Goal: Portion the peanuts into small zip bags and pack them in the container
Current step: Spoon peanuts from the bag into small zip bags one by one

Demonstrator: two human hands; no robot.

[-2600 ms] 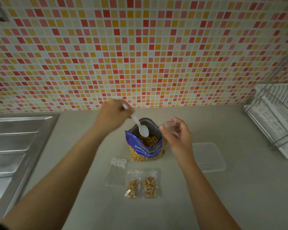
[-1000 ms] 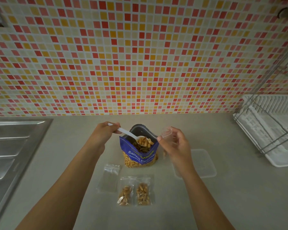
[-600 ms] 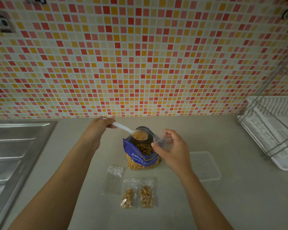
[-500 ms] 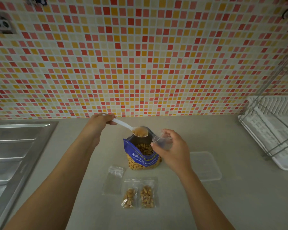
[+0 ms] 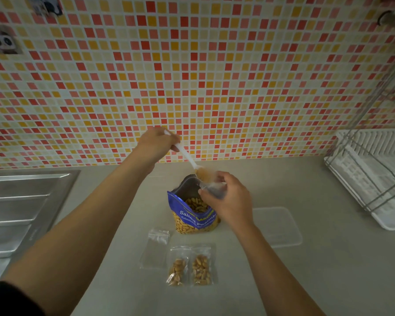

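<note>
A blue peanut pouch (image 5: 193, 216) stands open on the counter. My left hand (image 5: 156, 144) grips a white plastic spoon (image 5: 187, 157), whose bowl with peanuts tips into the mouth of a small clear zip bag (image 5: 211, 187). My right hand (image 5: 228, 201) holds that zip bag just above the pouch's right side. In front of the pouch lie two filled zip bags (image 5: 178, 269) (image 5: 201, 267) and one empty zip bag (image 5: 155, 247). A clear shallow container (image 5: 278, 226) lies right of the pouch.
A steel sink drainboard (image 5: 21, 208) takes up the left side. A white dish rack with wire frame (image 5: 372, 176) sits at the right. The mosaic tile wall (image 5: 192, 76) rises behind the counter.
My left hand lifted the loaded spoon out of the pouch and swung it right to the zip bag's mouth. My right hand kept the bag beside the pouch, raising it slightly.
</note>
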